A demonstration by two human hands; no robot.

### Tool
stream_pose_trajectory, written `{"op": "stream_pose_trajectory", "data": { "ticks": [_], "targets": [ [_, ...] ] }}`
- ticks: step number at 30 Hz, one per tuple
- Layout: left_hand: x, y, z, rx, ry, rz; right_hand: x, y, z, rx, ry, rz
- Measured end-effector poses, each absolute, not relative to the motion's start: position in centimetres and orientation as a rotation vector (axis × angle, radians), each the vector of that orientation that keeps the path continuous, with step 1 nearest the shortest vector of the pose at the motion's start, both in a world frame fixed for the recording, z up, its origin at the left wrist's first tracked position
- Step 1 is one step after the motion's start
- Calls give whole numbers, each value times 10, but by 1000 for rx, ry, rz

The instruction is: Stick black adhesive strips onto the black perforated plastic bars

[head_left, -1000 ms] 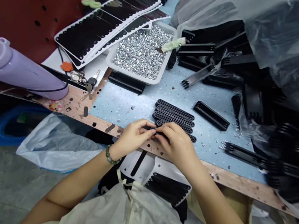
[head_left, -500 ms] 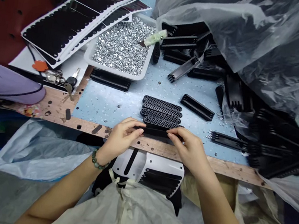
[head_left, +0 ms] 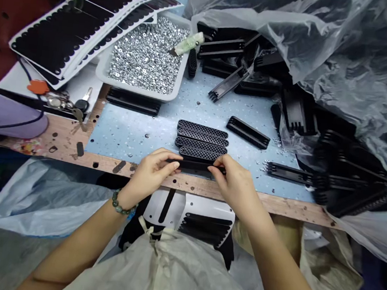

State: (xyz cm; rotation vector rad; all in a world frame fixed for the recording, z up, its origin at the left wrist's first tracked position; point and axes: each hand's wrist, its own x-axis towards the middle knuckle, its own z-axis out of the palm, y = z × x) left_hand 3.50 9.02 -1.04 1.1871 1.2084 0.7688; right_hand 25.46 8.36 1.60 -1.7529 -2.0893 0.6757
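Both hands hold one long black plastic strip [head_left: 194, 166] at the table's near edge. My left hand [head_left: 151, 173] pinches its left end, and my right hand [head_left: 234, 184] pinches its right end. Just behind it, several black mesh-patterned strips [head_left: 201, 141] lie side by side on the blue mat [head_left: 128, 130]. On my lap lies a white backing sheet [head_left: 193, 212] with black adhesive strips on it.
A white tray of small silver washers [head_left: 144, 58] stands at the back, with sheets of black stickers [head_left: 73, 33] to its left. Keys [head_left: 67, 102] and a purple bottle [head_left: 4, 114] lie at the left. Piles of black plastic parts [head_left: 344, 171] and clear plastic bags [head_left: 330, 44] fill the right.
My hands have slid apart from the middle of the strip toward its two ends. The view has shifted, so everything sits further left and higher in the picture.
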Motion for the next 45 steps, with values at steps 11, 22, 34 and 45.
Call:
{"op": "stream_pose_trajectory", "data": {
  "ticks": [11,22,34,45],
  "targets": [
    [33,89,-7,1345,1354,764,261,63,3,-1492,-2335,-72],
    [50,-27,-49,1606,1165,345,268,-49,-42,-1303,-2164,526],
    [59,-24,-60,1729,1110,304,272,-34,-39,-1384,-1448,864],
    [16,76,-4,1685,1445,860,246,104,29,-1321,-2113,611]
  ]
}}
